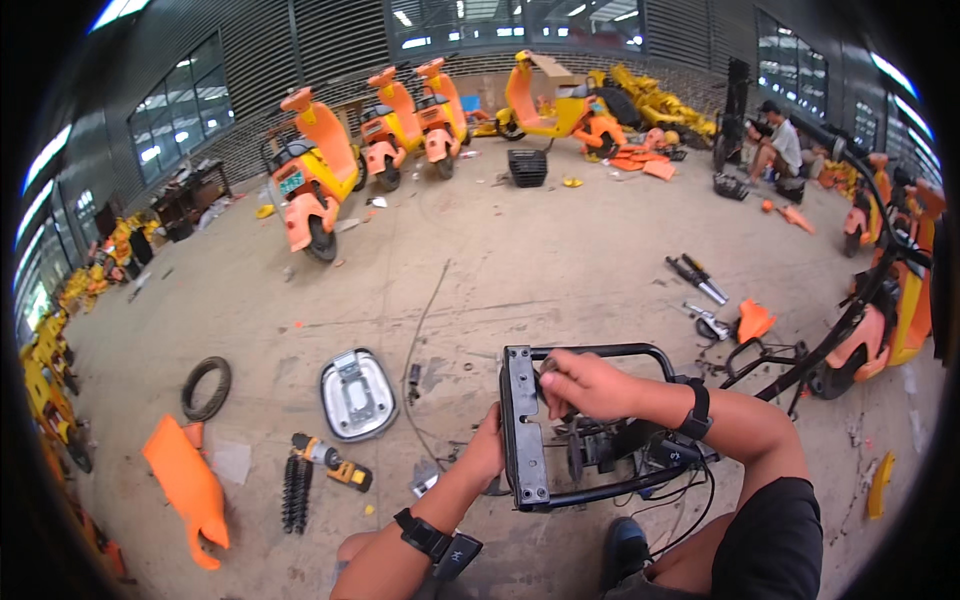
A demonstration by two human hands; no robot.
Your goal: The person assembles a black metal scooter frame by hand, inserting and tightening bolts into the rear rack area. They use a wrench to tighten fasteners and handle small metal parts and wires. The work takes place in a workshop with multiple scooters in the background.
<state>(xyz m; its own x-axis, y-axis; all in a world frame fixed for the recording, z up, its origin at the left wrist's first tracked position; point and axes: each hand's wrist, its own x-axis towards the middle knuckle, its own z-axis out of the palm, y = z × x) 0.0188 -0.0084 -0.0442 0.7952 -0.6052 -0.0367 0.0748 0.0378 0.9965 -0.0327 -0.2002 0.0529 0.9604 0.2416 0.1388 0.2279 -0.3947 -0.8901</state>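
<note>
A black tubular scooter frame (600, 496) stands before me, with a flat metal bracket (529, 450) across its near-left end. My left hand (487, 444) is against the outer left side of that bracket, its fingers partly hidden behind it. Over the inner upper part of the bracket, my right hand (581, 384) is curled around a small dark object that its fingers mostly hide. Cables and dark mechanical parts (589, 446) show inside the frame. Black straps with small boxes are on both forearms.
On the floor at left lie a cordless impact driver (330, 461), coil springs (296, 491), a seat base (358, 394), a tyre (205, 388) and an orange panel (184, 480). Shock absorbers (697, 277) lie at right. Scooters (315, 172) stand behind; a person (780, 146) sits far right.
</note>
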